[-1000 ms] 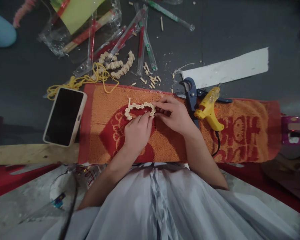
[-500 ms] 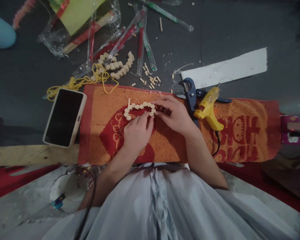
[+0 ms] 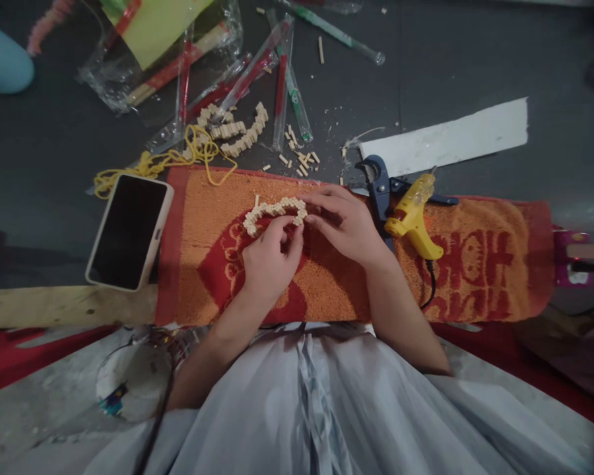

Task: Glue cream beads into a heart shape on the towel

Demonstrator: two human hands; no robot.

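Observation:
Over an orange and red towel (image 3: 341, 290), both hands meet at a curved chain of short pale wooden stick pieces (image 3: 268, 210). My left hand (image 3: 272, 254) pinches the chain's lower right part between thumb and fingers. From the right, my right hand (image 3: 344, 221) holds the chain's right end, its fingertips closed there. One small stick (image 3: 256, 200) sticks up from the chain's left part. Right of my right hand lie a blue cutter (image 3: 377, 185) and a yellow hot glue gun (image 3: 413, 218).
A phone (image 3: 129, 232) lies left of the towel, near tangled yellow string (image 3: 198, 146). Further back are more wooden chains (image 3: 247, 135), loose stick pieces (image 3: 304, 160), plastic-wrapped chopsticks (image 3: 280, 92) and a white strip (image 3: 450, 135). A bucket (image 3: 129, 379) stands below at left.
My left hand's fingers have shifted and bent more around the chain. The chain has tilted slightly; my right hand stays nearly in place.

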